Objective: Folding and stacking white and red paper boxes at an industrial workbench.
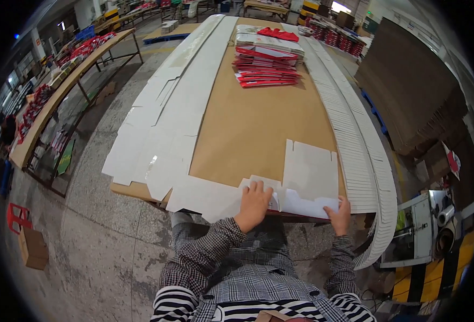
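A flat white cardboard blank with slots in its far edge lies at the table's near edge, its near flap folded up and glossy white. My right hand grips the flap's right end, thumb on top and fingers around the edge. My left hand lies with fingers stretched out on the blank's left part, pressing it flat. Under and left of it, a long white cardboard strip runs along the near edge. Brown board covers the middle of the tabletop.
A stack of folded red-and-white cartons stands at the far end, a red cloth on top. White cardboard sheets line the left side; overlapping white strips line the right. Tall brown cardboard stacks stand right, a metal cabinet nearer.
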Demonstrator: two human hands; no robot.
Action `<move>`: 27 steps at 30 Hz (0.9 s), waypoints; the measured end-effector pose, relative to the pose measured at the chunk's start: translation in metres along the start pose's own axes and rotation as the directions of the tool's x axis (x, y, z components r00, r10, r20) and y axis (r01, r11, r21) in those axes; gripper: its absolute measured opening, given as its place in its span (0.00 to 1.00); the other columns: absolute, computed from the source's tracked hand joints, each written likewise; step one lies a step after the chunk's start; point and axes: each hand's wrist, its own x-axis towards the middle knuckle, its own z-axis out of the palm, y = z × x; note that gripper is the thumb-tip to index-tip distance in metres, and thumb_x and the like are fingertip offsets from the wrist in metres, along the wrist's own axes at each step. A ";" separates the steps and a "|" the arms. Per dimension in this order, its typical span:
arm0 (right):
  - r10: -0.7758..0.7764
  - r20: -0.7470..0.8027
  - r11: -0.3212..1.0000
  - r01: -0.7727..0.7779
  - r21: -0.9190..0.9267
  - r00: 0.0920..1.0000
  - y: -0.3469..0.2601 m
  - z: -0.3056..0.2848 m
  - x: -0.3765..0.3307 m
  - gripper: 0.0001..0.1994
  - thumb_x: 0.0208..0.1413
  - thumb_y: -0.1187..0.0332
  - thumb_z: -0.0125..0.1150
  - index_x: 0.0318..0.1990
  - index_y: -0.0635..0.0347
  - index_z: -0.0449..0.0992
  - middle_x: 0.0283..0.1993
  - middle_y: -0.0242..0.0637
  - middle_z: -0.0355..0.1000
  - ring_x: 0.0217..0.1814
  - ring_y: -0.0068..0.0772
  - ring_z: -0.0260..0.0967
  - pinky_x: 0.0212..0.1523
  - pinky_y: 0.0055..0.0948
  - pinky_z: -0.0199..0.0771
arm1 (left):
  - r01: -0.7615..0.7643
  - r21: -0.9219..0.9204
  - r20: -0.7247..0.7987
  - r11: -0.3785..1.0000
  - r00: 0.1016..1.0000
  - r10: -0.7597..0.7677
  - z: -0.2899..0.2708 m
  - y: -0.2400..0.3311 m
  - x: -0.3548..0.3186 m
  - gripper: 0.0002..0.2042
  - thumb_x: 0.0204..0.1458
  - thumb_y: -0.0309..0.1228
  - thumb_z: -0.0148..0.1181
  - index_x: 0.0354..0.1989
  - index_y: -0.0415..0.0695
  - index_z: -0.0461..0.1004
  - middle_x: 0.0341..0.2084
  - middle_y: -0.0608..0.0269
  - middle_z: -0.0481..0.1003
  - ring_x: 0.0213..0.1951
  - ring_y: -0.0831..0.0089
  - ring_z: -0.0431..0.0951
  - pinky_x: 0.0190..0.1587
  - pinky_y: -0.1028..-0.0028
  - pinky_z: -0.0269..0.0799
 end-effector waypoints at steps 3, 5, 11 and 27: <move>-0.517 0.049 0.833 0.515 -0.202 0.855 0.026 0.034 0.000 0.20 0.44 0.72 0.68 0.47 0.59 0.74 0.41 0.42 0.69 0.47 0.47 0.68 0.50 0.39 0.69 | 0.074 -0.332 0.060 0.940 0.997 -0.057 0.033 0.033 -0.007 0.14 0.45 0.32 0.66 0.37 0.44 0.70 0.33 0.56 0.69 0.40 0.56 0.71 0.44 0.59 0.63; -0.517 0.132 0.852 0.523 -0.013 0.846 0.007 0.056 -0.012 0.20 0.44 0.74 0.67 0.48 0.58 0.73 0.42 0.42 0.68 0.49 0.49 0.66 0.52 0.40 0.68 | 0.168 -0.340 -0.003 0.925 0.984 -0.179 0.048 0.053 0.000 0.13 0.44 0.32 0.66 0.37 0.45 0.70 0.32 0.56 0.69 0.40 0.56 0.71 0.43 0.58 0.63; -0.633 0.132 0.774 0.619 0.133 0.763 -0.026 0.060 -0.020 0.10 0.49 0.81 0.57 0.39 0.60 0.79 0.54 0.43 0.69 0.55 0.47 0.68 0.52 0.39 0.68 | -0.114 -0.248 -0.088 0.962 0.992 0.095 0.056 0.053 -0.035 0.22 0.48 0.29 0.59 0.55 0.53 0.72 0.60 0.55 0.66 0.64 0.50 0.61 0.55 0.43 0.58; 0.165 0.122 0.472 -0.187 0.861 0.979 -0.060 0.148 -0.111 0.13 0.65 0.67 0.54 0.51 0.66 0.71 0.47 0.36 0.73 0.49 0.33 0.71 0.49 0.32 0.72 | 0.044 -0.245 0.169 0.969 0.986 -0.002 0.013 0.048 -0.062 0.30 0.49 0.28 0.59 0.65 0.53 0.66 0.67 0.46 0.55 0.69 0.37 0.50 0.63 0.27 0.38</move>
